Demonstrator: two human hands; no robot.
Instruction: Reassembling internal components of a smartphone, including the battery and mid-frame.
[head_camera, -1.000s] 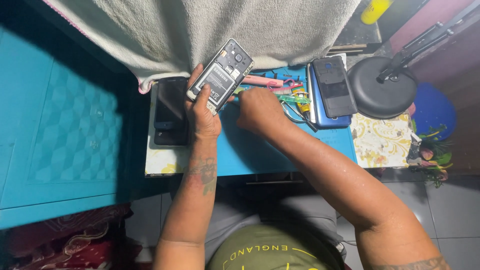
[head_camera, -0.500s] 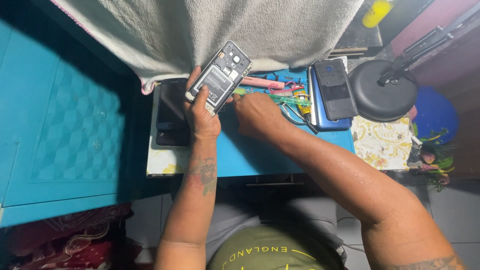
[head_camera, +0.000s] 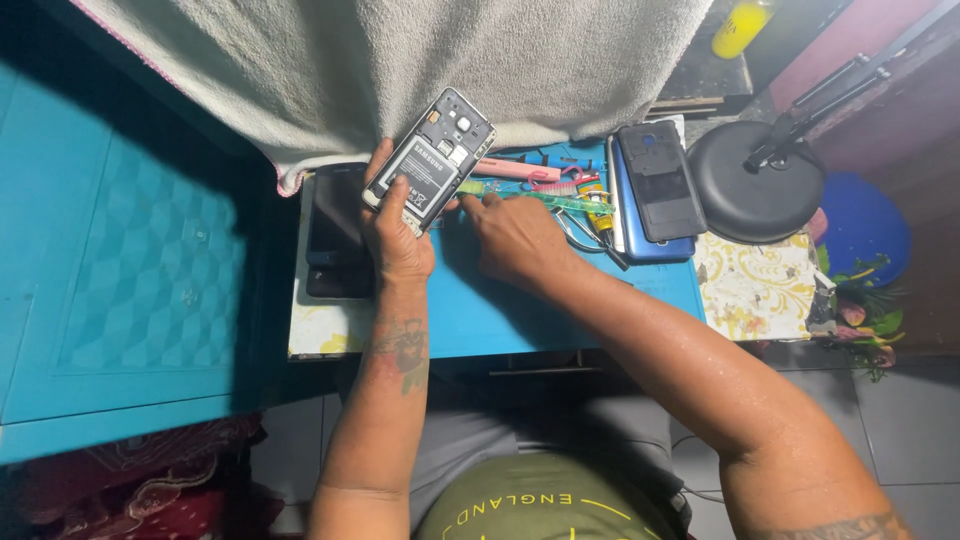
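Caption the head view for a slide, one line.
Left hand holds an opened phone with battery exposed; right hand reaches among tools on a blue table.

Small phone-repair bench, likely home-based. Evidence: blue worktable (head_camera: 520, 320) at frame centre; opened phone (head_camera: 430, 160) with battery exposed, upper centre; cluster of coloured hand tools (head_camera: 545, 185) just right of it; spare handsets (head_camera: 655, 185) stacked beside them; black lamp base (head_camera: 745, 185) upper right; tiled floor, towel (head_camera: 400, 60) along the top.
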